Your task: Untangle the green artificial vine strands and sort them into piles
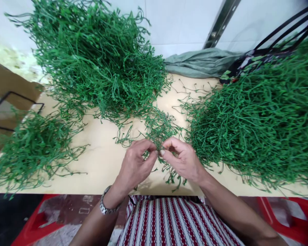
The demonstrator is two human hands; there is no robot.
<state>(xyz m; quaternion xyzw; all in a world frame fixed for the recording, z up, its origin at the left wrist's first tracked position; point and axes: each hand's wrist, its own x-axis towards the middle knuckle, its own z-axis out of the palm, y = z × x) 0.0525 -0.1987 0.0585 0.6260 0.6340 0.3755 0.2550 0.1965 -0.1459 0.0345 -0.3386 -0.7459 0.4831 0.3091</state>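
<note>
Pale tabletop (100, 153), viewed from the worker's head. Left hand (140, 162): thumb and forefinger brought together at the tips, forming a ring. Right hand (183, 159): the same pinch, tips almost meeting the left's. A scrap of green stem (158, 150) showed between the two pinches and appeared gripped from both sides; its exact shape was too small to make out. Loose sprigs (161, 124) lay just beyond and beneath the fingers, near the table's front edge.

Around them, thin green stems in three lots: a tall heap (100, 61) at the back left, a broad heap (256, 119) on the right, a smaller heap (33, 147) at the far left, beside cardboard (17, 78) and a black wire frame (12, 93).

Lettering: pale marks (86, 201) on a brown surface below the table, perhaps print, too small to read. Metal-banded watch (108, 203) on the left wrist; dial hidden.
</note>
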